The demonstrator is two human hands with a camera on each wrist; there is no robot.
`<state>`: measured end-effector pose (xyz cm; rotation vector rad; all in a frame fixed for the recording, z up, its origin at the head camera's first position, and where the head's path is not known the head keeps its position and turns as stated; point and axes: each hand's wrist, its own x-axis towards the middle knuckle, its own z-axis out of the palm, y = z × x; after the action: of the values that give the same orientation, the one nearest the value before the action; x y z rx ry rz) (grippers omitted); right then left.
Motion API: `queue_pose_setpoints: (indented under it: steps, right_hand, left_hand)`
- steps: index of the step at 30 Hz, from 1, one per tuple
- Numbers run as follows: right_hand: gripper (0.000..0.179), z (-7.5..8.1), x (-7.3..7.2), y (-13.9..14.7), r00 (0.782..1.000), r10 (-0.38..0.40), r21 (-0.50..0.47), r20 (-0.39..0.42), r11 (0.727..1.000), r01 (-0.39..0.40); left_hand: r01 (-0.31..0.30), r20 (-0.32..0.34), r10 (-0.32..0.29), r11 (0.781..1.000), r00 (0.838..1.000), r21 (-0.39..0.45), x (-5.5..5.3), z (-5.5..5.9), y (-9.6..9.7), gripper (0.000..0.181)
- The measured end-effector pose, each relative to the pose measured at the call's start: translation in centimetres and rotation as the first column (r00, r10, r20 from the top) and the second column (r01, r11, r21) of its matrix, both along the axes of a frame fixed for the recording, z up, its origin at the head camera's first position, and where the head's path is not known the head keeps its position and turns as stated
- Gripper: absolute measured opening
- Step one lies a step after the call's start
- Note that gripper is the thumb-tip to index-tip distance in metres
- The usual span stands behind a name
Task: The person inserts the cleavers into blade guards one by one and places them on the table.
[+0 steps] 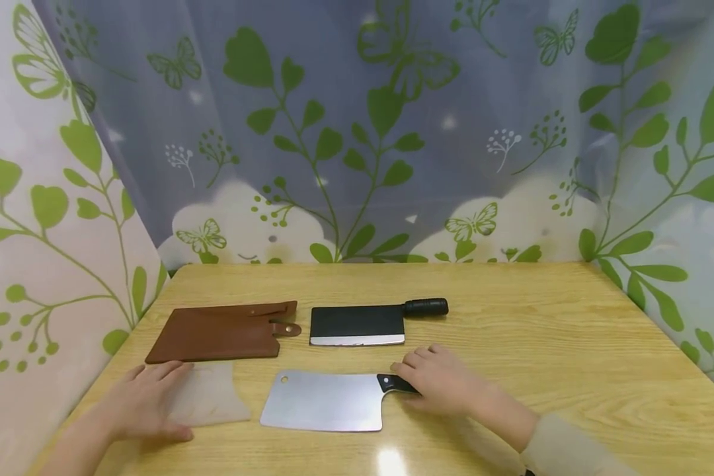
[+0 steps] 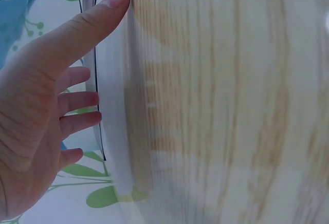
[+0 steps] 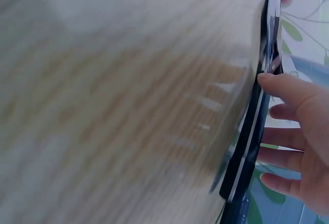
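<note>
My left hand point(image 1: 145, 400) lies spread over the left end of a flat, pale translucent sleeve point(image 1: 208, 396). Its thumb is at the sleeve's near edge, the other fingers at the far edge, with fingers loosely straight in the left wrist view. A silver cleaver point(image 1: 324, 402) with a hole in its blade corner lies flat to the right of the sleeve, its black handle point(image 1: 393, 383) pointing right. Around that handle my right hand point(image 1: 443, 383) grips, thumb on the near side and fingers on the far side; it hides the handle's end.
Behind the cleaver lies a black-bladed knife point(image 1: 357, 324) with a ribbed black handle. To its left is a brown leather sheath point(image 1: 220, 334) with a snap strap. The wooden table point(image 1: 559, 324) ends at a leaf-patterned curtain point(image 1: 345, 132).
</note>
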<state>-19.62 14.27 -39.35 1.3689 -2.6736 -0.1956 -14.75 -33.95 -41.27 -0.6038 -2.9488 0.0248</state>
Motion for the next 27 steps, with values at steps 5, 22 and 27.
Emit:
queue_pose_setpoints:
  steps: [5, 22, 27]
  right_hand:
    - [0.042, -0.2, 0.2, -0.7, 1.0, 0.025, -0.01, 0.009, 1.0, -0.025]
    - [0.02, 0.5, -0.4, 0.4, 0.984, -0.027, -0.145, 0.175, 0.988, 0.053]
    - [0.021, 1.2, -0.7, 1.2, 0.979, -0.034, -0.19, 0.201, 0.979, 0.073]
  left_hand:
    - [0.003, 0.005, -0.003, 1.0, 1.0, -0.006, -0.1, -0.2, -0.1, 0.108]
    - [0.012, 0.047, -0.012, 1.0, 0.999, 0.016, 0.6, 0.2, 0.4, 0.101]
    - [-0.041, 0.033, 0.04, 0.998, 0.999, 0.045, 1.0, 0.1, 0.7, 0.1]
